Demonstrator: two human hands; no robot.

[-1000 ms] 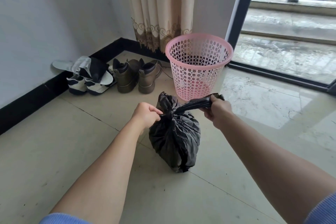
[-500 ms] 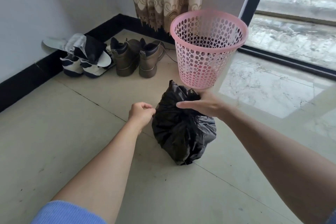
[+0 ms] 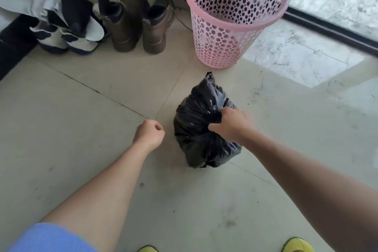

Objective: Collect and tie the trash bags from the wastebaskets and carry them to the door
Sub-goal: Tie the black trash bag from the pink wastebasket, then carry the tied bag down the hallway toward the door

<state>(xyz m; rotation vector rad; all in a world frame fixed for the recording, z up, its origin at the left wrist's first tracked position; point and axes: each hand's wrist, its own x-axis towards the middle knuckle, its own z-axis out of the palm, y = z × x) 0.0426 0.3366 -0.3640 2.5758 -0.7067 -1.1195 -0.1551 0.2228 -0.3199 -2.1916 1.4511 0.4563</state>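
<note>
Two bare hands are seen above a tiled floor (image 3: 81, 129). The black trash bag (image 3: 196, 129) is gripped near its top by the right hand (image 3: 231, 124), whose fingers (image 3: 214, 128) are dug into the plastic. The bag is set on the floor, just in front of the pink wastebasket (image 3: 231, 32) and apart from it. The left hand (image 3: 149, 133) is curled into a loose fist just beside the bag, with nothing seen in it. Brown boots (image 3: 139, 26) and white-and-black shoes (image 3: 67, 32) are lined along the wall, left of the wastebasket. Yellow shoe tips (image 3: 296, 245) are visible at the lower edge.
</note>
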